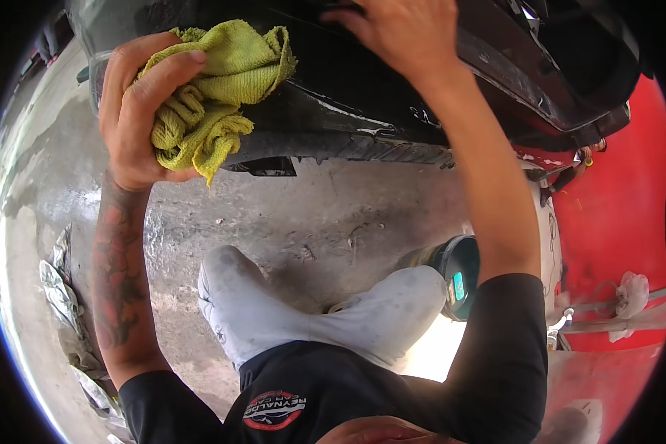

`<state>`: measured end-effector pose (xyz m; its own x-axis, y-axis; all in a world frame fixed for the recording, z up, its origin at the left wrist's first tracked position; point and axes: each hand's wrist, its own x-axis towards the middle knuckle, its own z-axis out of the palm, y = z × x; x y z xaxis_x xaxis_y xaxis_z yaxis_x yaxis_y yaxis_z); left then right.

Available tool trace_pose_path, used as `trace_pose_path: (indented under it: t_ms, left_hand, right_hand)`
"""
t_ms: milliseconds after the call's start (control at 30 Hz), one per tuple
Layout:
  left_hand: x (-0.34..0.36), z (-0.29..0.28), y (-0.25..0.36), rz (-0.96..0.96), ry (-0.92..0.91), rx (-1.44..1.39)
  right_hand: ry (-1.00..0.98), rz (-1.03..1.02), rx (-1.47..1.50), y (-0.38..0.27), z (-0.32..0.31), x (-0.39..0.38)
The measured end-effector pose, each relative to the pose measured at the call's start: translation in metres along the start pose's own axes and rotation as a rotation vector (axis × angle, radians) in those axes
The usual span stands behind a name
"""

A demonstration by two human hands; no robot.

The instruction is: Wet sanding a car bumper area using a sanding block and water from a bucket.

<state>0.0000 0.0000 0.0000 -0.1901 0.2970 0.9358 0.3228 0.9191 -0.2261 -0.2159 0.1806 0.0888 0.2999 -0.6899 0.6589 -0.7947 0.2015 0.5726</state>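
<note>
My left hand (137, 103) is closed round a crumpled yellow-green cloth (233, 63), holding it at the left end of a dark car bumper (362, 81). White scrapes run along the bumper's lower part. At the top edge of the view, my right hand (403, 29) is over the dark bodywork with its fingers bent. A bit of something dark shows by its thumb, but the picture's edge cuts off the fingertips, so I cannot make out what it is.
A dark green bucket (462, 277) stands on the wet concrete floor (311, 214), beside my right knee. Crumpled plastic wrapping (63, 296) lies along the left. To the right is a red surface (614, 222), with a clear plastic bag (632, 296) near it.
</note>
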Motion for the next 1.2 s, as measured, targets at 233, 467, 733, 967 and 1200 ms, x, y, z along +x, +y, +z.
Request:
trace_pose_path:
  t_ms: [233, 467, 733, 967, 1200]
  left_hand:
    - [0.001, -0.002, 0.0, -0.004, 0.027, -0.017]
    - [-0.002, -0.003, -0.001, -0.017, 0.0, -0.059]
    - [-0.002, 0.001, -0.001, -0.017, -0.01, -0.043]
    - [-0.005, -0.011, -0.001, 0.0, -0.069, -0.012]
    - [-0.009, 0.002, -0.004, -0.028, -0.039, -0.024]
  right_hand:
    - [0.131, -0.022, -0.075, 0.025, -0.003, -0.032]
    - [0.292, -0.219, -0.027, 0.013, 0.012, 0.003]
    - [0.214, -0.108, -0.006, -0.003, 0.01, 0.003]
    - [-0.136, 0.024, -0.265, 0.028, -0.005, -0.065]
    - [0.086, -0.024, 0.023, -0.002, 0.005, -0.018]
